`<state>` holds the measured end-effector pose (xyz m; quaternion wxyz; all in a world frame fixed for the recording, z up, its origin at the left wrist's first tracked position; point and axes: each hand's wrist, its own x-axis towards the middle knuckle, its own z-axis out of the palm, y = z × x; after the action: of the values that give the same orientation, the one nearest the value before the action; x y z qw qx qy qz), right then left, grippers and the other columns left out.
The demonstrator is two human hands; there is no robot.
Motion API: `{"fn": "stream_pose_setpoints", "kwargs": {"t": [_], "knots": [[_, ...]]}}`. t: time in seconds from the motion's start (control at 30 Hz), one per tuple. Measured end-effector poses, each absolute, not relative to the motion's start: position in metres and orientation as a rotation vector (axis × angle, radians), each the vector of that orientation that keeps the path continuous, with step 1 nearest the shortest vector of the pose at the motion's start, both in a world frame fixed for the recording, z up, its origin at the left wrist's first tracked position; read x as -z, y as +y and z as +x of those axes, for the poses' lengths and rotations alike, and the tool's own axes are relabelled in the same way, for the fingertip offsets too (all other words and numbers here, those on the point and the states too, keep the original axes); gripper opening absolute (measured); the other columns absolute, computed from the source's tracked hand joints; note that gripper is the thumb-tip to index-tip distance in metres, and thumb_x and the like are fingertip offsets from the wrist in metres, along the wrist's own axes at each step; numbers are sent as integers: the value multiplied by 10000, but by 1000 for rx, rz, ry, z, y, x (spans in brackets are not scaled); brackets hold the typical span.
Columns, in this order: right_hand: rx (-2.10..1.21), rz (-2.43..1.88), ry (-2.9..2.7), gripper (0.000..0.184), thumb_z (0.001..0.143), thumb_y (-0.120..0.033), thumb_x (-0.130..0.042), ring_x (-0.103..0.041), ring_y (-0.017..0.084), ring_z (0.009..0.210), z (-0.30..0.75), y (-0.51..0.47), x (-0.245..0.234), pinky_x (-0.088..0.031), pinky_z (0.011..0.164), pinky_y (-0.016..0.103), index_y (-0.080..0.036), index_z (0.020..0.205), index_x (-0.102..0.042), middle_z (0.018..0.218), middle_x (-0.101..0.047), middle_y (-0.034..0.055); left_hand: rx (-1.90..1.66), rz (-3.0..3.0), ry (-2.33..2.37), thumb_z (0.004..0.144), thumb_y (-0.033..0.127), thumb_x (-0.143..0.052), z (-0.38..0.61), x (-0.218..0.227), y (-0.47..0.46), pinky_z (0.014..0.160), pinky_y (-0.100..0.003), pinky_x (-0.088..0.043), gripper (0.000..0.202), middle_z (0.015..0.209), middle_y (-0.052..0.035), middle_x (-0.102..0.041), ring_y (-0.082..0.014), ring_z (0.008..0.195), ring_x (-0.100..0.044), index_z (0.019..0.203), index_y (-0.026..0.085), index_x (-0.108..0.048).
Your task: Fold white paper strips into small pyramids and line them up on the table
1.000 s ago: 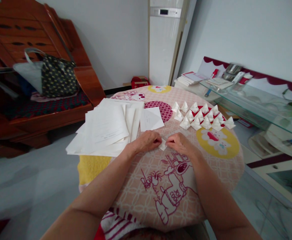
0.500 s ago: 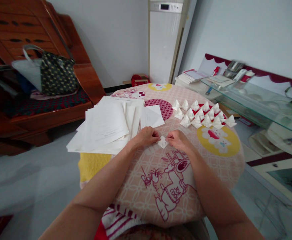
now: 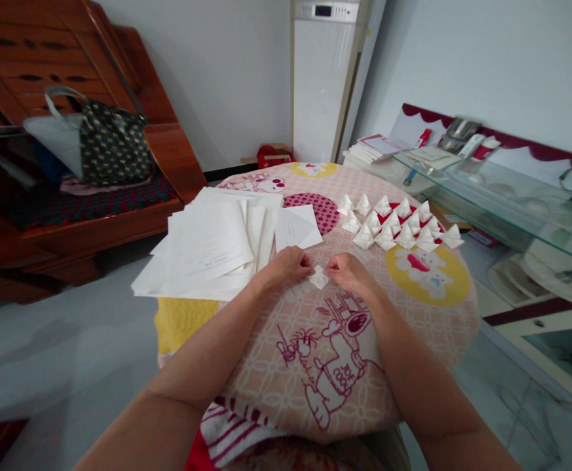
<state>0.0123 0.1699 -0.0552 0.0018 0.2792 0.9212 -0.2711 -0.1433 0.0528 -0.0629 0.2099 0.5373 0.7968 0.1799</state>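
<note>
A small folded white paper (image 3: 319, 279) is between my hands, just above or on the patterned tablecloth (image 3: 276, 340). My left hand (image 3: 291, 264) pinches its left corner, fingers pressed together. On the opposite corner my right hand (image 3: 347, 269) has thumb and forefinger closed. Beyond the hands lies a white paper sheet (image 3: 298, 227) with a crease or folded part. Several folded paper pieces (image 3: 388, 229) with upright points stand in rows to the right. A pile of white sheets (image 3: 207, 245) spreads at the left, some bearing faint print.
The round table is covered by the cloth. A glass-topped cabinet (image 3: 501, 196) with papers and small items stands close on the right. A wooden bench (image 3: 84, 216) holding a patterned bag (image 3: 112, 144) is at the left. A white floor-standing unit (image 3: 322, 85) is behind.
Almost nothing differs. Both hands keep their pinch on the folded paper, and the view has shifted very slightly.
</note>
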Motion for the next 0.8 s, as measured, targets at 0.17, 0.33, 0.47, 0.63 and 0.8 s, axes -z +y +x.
{"fn": "stream_pose_setpoints", "kwargs": {"t": [0.17, 0.33, 0.47, 0.63, 0.8], "knots": [[783, 891, 2909, 136, 881, -219, -681, -584, 143, 663, 10, 169, 56, -359, 596, 241, -122, 826, -759, 748, -724, 66, -431, 1509, 2255, 804, 251, -672, -140, 61, 56, 639, -274, -422, 174, 682, -54, -719, -154, 628, -599, 791, 138, -804], [803, 905, 2884, 143, 864, -218, -688, -594, 150, 651, 8, 170, 55, -370, 587, 244, -116, 790, -756, 709, -716, 71, -347, 1515, 2304, 812, 265, -664, -135, 55, 56, 665, -270, -442, 180, 717, -58, -731, -163, 670, -623, 809, 152, -803], [871, 951, 2854, 149, 841, -226, -715, -585, 139, 595, 7, 172, 57, -375, 552, 236, -129, 728, -723, 638, -684, 53, -285, 1533, 2331, 808, 282, -656, -133, 56, 57, 690, -269, -457, 179, 731, -58, -728, -180, 722, -650, 806, 168, -795], [1185, 1105, 2676, 182, 859, -226, -702, -525, 95, 424, 10, 175, 59, -356, 443, 209, -149, 702, -651, 553, -624, 0, -303, 1537, 2337, 795, 284, -662, -135, 63, 59, 697, -286, -467, 167, 730, -70, -718, -198, 737, -658, 784, 168, -782], [1358, 1192, 2549, 201, 898, -185, -647, -501, 65, 382, 14, 174, 55, -340, 411, 187, -157, 703, -612, 567, -626, -19, -346, 1534, 2337, 785, 263, -671, -135, 63, 58, 686, -269, -468, 136, 716, -60, -715, -180, 722, -646, 775, 178, -777]]}}
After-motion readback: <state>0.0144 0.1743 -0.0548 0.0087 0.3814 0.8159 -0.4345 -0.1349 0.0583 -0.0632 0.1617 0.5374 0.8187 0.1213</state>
